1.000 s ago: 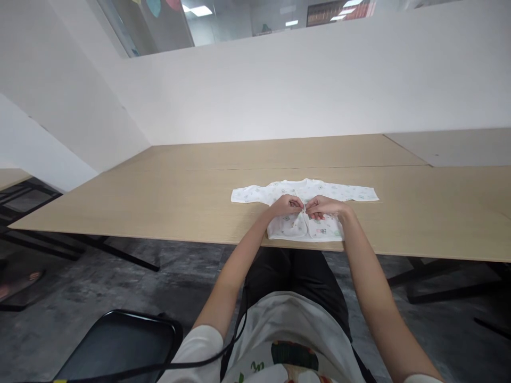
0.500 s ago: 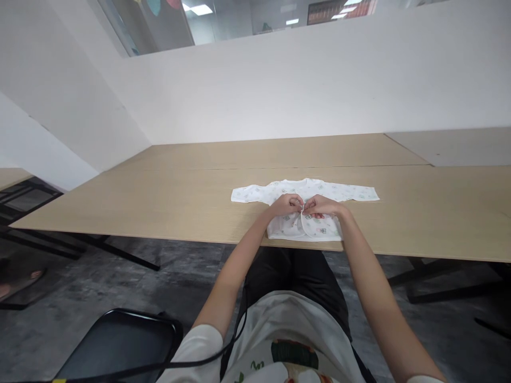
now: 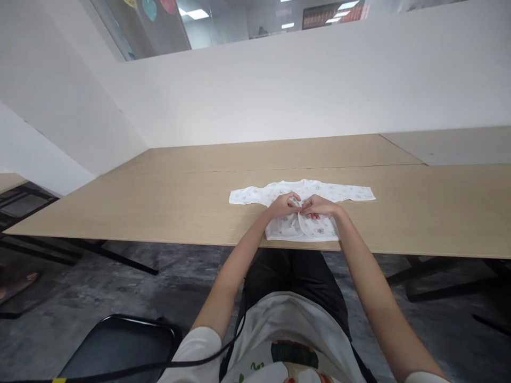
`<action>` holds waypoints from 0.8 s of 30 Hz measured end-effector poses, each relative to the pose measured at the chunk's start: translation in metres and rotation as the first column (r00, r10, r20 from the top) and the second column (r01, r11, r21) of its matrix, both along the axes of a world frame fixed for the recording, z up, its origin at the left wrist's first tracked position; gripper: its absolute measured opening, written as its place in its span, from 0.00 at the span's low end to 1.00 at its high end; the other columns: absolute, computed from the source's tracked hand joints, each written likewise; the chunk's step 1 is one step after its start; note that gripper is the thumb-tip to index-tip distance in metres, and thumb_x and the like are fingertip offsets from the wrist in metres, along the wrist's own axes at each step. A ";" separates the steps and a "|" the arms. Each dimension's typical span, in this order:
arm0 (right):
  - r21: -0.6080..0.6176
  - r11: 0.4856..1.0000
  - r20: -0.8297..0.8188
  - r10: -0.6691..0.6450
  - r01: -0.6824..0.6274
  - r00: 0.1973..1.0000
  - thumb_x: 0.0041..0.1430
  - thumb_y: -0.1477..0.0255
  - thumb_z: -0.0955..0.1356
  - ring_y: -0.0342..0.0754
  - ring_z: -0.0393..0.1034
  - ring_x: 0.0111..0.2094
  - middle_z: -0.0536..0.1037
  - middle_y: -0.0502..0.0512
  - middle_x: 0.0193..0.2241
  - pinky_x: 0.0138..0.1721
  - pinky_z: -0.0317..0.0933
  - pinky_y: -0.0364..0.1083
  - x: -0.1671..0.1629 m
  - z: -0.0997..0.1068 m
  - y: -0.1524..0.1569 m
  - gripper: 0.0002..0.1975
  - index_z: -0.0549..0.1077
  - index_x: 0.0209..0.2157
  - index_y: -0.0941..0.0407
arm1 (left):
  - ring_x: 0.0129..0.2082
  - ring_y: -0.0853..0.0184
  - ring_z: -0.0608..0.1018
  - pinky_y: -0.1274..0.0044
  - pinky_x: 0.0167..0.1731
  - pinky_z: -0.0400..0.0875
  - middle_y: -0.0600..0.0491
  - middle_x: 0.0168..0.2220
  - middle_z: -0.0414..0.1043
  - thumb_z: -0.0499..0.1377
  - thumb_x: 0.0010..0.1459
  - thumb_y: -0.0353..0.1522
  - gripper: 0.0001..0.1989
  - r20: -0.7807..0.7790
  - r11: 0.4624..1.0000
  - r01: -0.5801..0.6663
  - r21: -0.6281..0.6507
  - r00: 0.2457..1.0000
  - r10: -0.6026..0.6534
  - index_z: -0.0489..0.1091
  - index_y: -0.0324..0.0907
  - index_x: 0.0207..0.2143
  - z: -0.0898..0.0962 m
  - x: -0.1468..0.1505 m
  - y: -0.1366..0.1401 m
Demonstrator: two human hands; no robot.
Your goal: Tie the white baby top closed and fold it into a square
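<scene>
A small white baby shirt point(image 3: 301, 187) with a faint print lies on the table, its long sleeves stretched out to both sides. My left hand point(image 3: 284, 204) rests over the left half of the shirt's front, its thumb touching the cloth at the middle opening and its index finger lifted away. From the other side my right hand point(image 3: 318, 205) pinches the front edge at the same spot. The two hands almost meet there. Whatever fastening lies between the fingertips is too small to make out.
The light wooden table point(image 3: 191, 202) runs wide to both sides, with a white wall point(image 3: 255, 96) behind it. A black chair point(image 3: 123, 348) stands at lower left. A black cable point(image 3: 187, 364) crosses my left sleeve. Someone's foot point(image 3: 27, 279) shows at far left.
My left index finger has lifted away from its thumb, widening the gap between them. My right hand keeps its pinch on the shirt's edge. The view has shifted slightly.
</scene>
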State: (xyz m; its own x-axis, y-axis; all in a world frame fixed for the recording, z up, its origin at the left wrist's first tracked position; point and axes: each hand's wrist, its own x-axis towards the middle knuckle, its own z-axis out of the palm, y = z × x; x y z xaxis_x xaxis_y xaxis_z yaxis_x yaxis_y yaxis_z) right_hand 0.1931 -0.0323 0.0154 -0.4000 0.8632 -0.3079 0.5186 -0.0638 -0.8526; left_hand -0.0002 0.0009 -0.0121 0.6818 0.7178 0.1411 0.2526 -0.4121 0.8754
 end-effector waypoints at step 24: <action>0.001 1.000 0.008 0.013 -0.013 1.000 0.43 0.71 0.70 0.37 0.56 0.14 0.66 0.47 0.13 0.16 0.51 0.39 -0.002 -0.005 0.002 0.07 0.71 0.20 0.60 | 0.27 0.70 0.73 0.80 0.28 0.65 0.56 0.26 0.72 0.62 0.41 0.29 0.19 0.051 0.996 0.057 -0.074 0.997 -0.053 0.66 0.39 0.40 -0.008 0.003 0.007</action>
